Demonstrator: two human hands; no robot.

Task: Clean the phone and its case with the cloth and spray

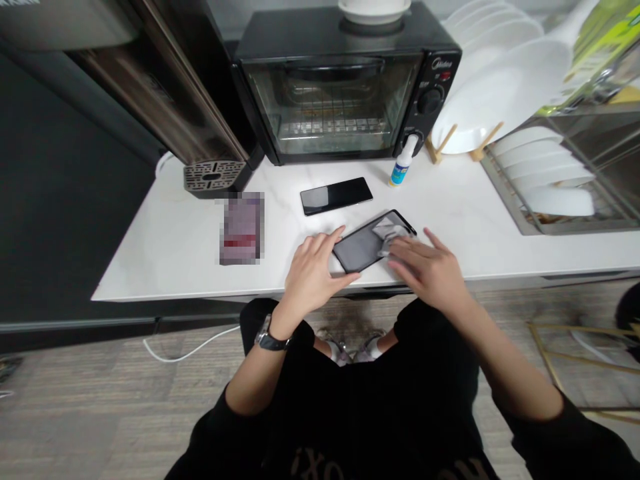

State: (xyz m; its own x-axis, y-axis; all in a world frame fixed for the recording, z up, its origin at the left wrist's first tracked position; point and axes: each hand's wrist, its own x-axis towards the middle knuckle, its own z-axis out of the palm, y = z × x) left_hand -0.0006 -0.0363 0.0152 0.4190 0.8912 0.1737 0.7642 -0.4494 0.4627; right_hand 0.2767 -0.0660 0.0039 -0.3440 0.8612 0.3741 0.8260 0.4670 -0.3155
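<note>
A phone (pixel 361 249) with a black rim and greyish screen lies face up near the counter's front edge. My left hand (pixel 311 268) grips its left end, thumb along the near side and fingers at the far side. My right hand (pixel 425 267) presses a crumpled pale cloth (pixel 391 231) onto the right part of the screen; its fingers partly hide the cloth. Just behind, a second phone (pixel 336 196) with a dark screen rests flat. A small white spray bottle (pixel 402 163) with a blue and yellow label stands upright to the right.
A black toaster oven (pixel 340 100) stands at the back under a white dish (pixel 375 9). White plates (pixel 500 87) and a dish rack (pixel 550 230) with bowls are on the right. A drinks machine (pixel 215 177) and a blurred-out purplish item (pixel 242 223) are at left.
</note>
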